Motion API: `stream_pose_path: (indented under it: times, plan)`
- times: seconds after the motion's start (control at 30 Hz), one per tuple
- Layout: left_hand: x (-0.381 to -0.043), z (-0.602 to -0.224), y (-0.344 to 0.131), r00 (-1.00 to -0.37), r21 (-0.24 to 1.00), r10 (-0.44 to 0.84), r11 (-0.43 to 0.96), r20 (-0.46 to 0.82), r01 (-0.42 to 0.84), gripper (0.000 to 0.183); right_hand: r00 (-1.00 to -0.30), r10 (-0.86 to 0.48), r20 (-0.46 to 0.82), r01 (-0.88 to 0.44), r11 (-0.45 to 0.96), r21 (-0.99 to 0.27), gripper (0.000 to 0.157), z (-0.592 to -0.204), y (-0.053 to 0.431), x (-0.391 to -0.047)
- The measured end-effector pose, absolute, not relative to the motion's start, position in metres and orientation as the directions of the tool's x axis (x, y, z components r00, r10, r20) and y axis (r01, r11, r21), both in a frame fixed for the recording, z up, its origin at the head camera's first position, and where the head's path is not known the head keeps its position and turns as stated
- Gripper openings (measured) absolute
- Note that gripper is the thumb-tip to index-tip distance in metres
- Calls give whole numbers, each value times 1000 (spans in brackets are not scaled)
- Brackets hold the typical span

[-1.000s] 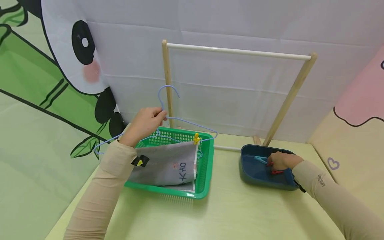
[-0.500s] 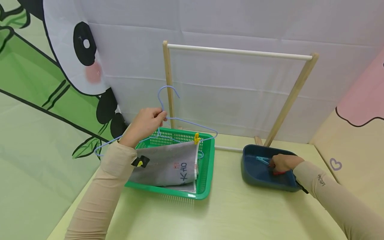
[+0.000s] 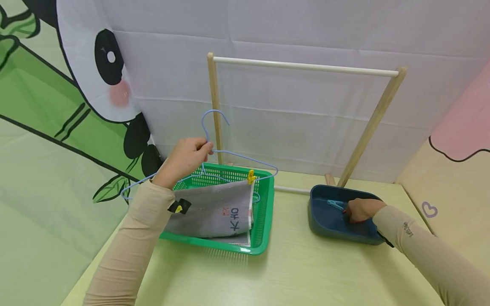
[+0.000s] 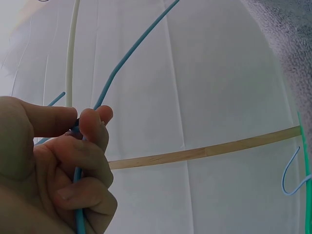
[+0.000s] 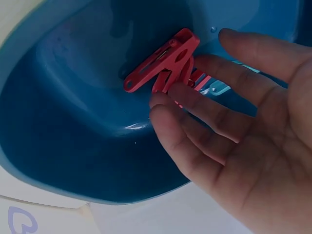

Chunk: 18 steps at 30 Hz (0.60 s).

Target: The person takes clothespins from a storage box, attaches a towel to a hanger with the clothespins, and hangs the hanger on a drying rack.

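Note:
My left hand [image 3: 183,159] pinches a light blue wire hanger [image 3: 245,158] just below its hook. A folded grey towel [image 3: 208,212] hangs from it, with a yellow clothespin [image 3: 251,177] at its right corner; its lower part overlaps the green basket [image 3: 266,221] in the head view. My right hand [image 3: 363,209] reaches down into a dark blue bin [image 3: 319,229]. In the right wrist view, its loosely bent fingers [image 5: 183,141] lie right at red clothespins [image 5: 165,63], the thumb apart from them. A light blue clothespin [image 3: 335,204] lies in the bin beside that hand.
A rack with wooden posts [image 3: 368,127] and a white top bar [image 3: 302,65] stands behind the basket and bin. More light blue hangers [image 3: 214,175] lie in the basket. Printed cloth walls surround the pale yellow table [image 3: 291,263].
My right hand has shifted slightly among the red clothespins in the bin, covering more of them in the head view. My left hand holds the hanger still.

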<state>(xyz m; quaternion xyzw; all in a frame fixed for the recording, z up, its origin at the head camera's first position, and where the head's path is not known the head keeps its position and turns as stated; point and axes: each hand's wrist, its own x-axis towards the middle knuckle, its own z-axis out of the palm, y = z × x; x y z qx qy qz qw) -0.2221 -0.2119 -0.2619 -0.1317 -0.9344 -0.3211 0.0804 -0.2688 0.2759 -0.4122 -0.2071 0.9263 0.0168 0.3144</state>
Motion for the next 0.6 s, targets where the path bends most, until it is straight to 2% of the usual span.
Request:
stream_pose_path:
  times: [0.07,0.17,0.2,0.3,0.33,0.43,0.47,0.6]
  plan:
    - [-222,-262,-212,-951,578,195,759,239,301,32,-719,-374,-585,-398,913,-94,37,-414,277,-269]
    - [-222,-262,-213,-950,577,194,759,245,303,31,-728,-370,-577,-385,917,-102,13,-417,278,-268]
    - [-222,-262,-213,-950,575,193,760,245,303,31,-730,-369,-575,-378,919,-110,9,-419,279,-268]
    - [-221,-262,-213,-950,575,191,761,245,301,31,-734,-364,-573,-354,926,-134,27,-422,281,-267]
    - [-221,-262,-213,-951,576,191,760,244,301,31,-733,-366,-573,-352,925,-140,29,-423,282,-267]
    - [-220,-262,-213,-952,576,192,761,240,299,32,-731,-359,-581,-342,929,-144,21,-422,281,-266]
    - [-220,-262,-213,-953,578,190,760,237,296,32,-730,-355,-584,-339,930,-142,13,-421,281,-266]
    - [-219,-261,-213,-956,582,188,761,226,288,32,-749,-325,-577,-324,940,-109,10,-418,278,-266]
